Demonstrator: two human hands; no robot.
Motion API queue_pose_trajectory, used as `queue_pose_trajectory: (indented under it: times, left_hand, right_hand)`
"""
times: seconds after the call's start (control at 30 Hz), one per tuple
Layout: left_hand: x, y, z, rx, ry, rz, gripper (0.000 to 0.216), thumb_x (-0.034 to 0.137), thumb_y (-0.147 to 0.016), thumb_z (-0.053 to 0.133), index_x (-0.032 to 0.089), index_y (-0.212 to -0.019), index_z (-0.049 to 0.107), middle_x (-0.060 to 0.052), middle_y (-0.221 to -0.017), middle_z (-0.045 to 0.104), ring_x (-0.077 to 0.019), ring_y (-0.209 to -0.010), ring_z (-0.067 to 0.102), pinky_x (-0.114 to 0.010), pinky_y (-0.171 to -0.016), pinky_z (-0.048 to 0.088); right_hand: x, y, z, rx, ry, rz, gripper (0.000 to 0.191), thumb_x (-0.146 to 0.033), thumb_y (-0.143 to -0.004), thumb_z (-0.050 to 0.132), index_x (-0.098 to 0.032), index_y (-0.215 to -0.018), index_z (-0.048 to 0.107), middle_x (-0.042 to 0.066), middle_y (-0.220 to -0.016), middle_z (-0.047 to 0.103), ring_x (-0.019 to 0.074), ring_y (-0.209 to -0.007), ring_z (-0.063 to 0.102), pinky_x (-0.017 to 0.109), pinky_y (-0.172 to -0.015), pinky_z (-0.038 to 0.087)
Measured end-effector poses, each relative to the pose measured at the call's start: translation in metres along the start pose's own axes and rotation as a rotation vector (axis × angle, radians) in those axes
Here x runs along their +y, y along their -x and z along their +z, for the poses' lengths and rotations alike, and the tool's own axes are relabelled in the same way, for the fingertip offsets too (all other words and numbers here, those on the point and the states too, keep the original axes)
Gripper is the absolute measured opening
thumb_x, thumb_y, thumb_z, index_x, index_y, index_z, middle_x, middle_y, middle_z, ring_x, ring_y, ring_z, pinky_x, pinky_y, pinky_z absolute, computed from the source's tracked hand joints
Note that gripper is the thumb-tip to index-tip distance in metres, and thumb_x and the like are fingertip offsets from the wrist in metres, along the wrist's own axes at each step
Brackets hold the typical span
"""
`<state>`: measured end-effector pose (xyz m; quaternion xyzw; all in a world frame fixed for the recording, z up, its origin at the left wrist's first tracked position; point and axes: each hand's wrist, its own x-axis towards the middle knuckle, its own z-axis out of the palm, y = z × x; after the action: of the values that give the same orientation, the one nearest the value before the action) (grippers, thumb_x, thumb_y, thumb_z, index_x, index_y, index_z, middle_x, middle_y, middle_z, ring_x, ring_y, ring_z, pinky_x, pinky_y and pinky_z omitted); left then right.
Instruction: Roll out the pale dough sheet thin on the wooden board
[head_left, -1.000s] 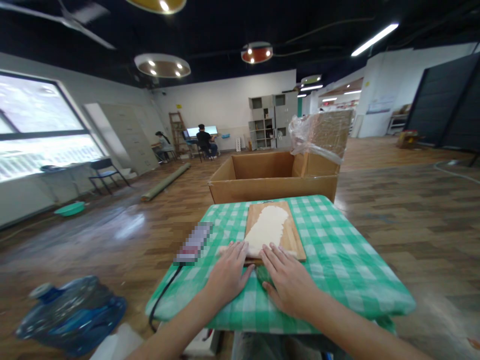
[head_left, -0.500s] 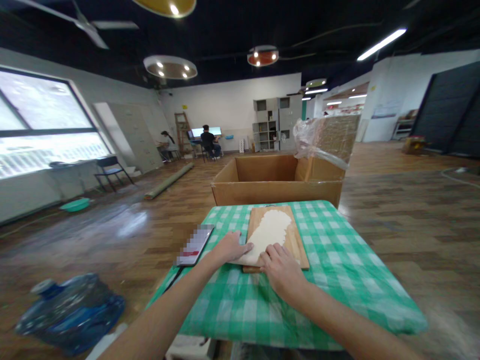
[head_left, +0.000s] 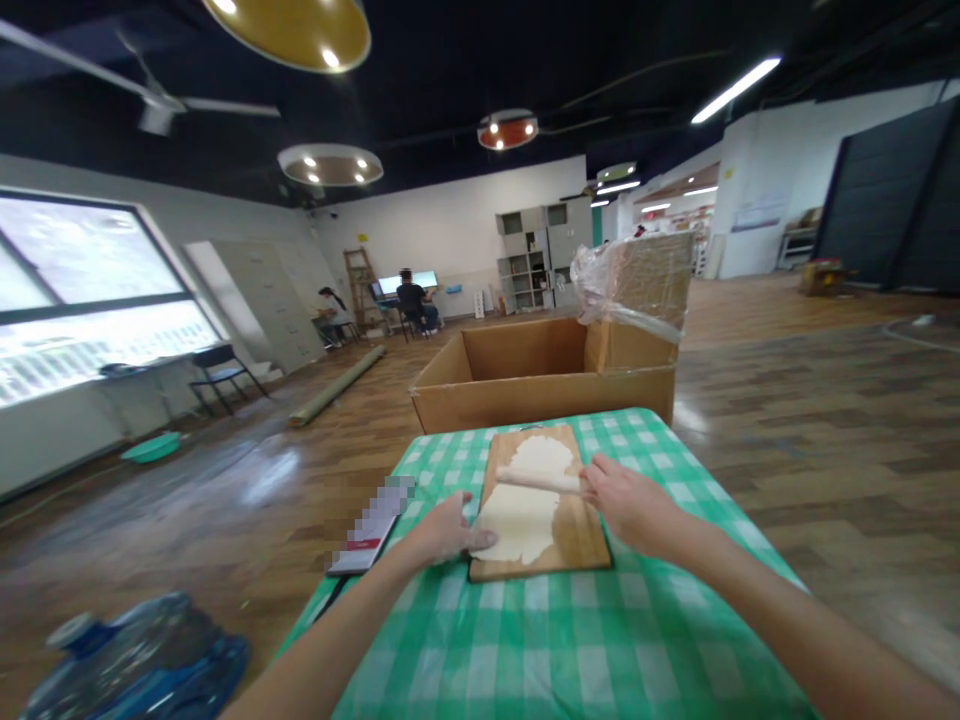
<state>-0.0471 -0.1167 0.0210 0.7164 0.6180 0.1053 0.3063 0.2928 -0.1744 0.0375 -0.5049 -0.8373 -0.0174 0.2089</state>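
Observation:
A flat, irregular sheet of pale dough lies on a wooden cutting board. Across the dough, towards its far half, rests a light wooden rolling pin. My right hand is closed around the pin's right end, just past the board's right side. At the board's left edge is my left hand, its thumb reaching over the dough's edge and its fingers apart; part of those fingers is hidden. The pin's left end is free of any hand.
A green-and-white checked cloth covers the table. A phone-like flat device, partly blurred, lies left with a dark cable. Beyond the table stands an open cardboard box. A large water bottle is at lower left. Two people sit in the background.
My right hand has gone from the dough's near edge to the right and away, and now grips the rolling pin, which did not show before. The dough reaches nearer the board's front. The view has shifted.

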Motion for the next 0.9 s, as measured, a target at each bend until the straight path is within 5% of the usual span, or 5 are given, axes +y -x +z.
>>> queue_pose_trajectory:
  times: [0.2,0.37,0.6,0.73,0.9]
  left_hand:
    - [0.015,0.006,0.005,0.017,0.256,0.134,0.089,0.046,-0.07,0.078,0.013,-0.146,0.047,0.008,-0.063,0.057,-0.0145,-0.057,0.055,-0.024,-0.055,0.039]
    - [0.023,0.01,0.012,-0.023,0.253,0.182,0.041,0.051,-0.082,0.066,0.013,-0.097,0.075,-0.003,-0.073,0.067,-0.0163,-0.063,0.062,-0.027,-0.06,0.046]
    - [0.025,0.014,-0.003,-0.005,-0.167,0.438,0.048,0.012,-0.07,0.064,0.022,-0.116,0.076,-0.006,-0.106,0.075,-0.0219,-0.093,0.069,-0.033,-0.086,0.054]
    - [0.032,0.011,-0.01,0.065,-0.391,0.524,0.039,0.007,-0.071,0.065,0.024,-0.103,0.081,-0.006,-0.102,0.072,-0.0225,-0.095,0.069,-0.033,-0.088,0.053]
    - [0.043,0.007,-0.013,0.144,-0.392,0.641,0.023,0.012,-0.083,0.064,0.025,-0.092,0.081,-0.006,-0.097,0.068,-0.0206,-0.092,0.066,-0.032,-0.084,0.052]
  right_hand:
    - [0.03,-0.056,0.006,0.187,-0.568,0.203,0.031,-0.038,-0.105,0.037,-0.022,-0.086,0.054,0.005,-0.087,0.063,0.0189,-0.079,0.056,0.03,-0.07,0.042]
    - [0.048,-0.059,0.041,0.214,-0.942,0.339,0.039,-0.054,-0.102,0.037,-0.023,-0.082,0.051,0.0,-0.072,0.059,0.0157,-0.064,0.052,0.027,-0.057,0.038]
    - [0.069,-0.046,0.056,0.217,-0.882,0.344,0.043,-0.059,-0.101,0.038,-0.023,-0.081,0.049,-0.001,-0.072,0.057,0.0157,-0.065,0.05,0.029,-0.058,0.036]
    - [0.068,-0.045,0.057,0.169,-0.825,0.299,0.042,-0.058,-0.102,0.037,-0.023,-0.084,0.05,0.001,-0.076,0.058,0.0171,-0.07,0.052,0.029,-0.061,0.036]
    - [0.069,-0.044,0.062,0.156,-0.797,0.309,0.041,-0.058,-0.103,0.036,-0.022,-0.09,0.053,0.002,-0.078,0.06,0.0183,-0.073,0.054,0.03,-0.064,0.038]
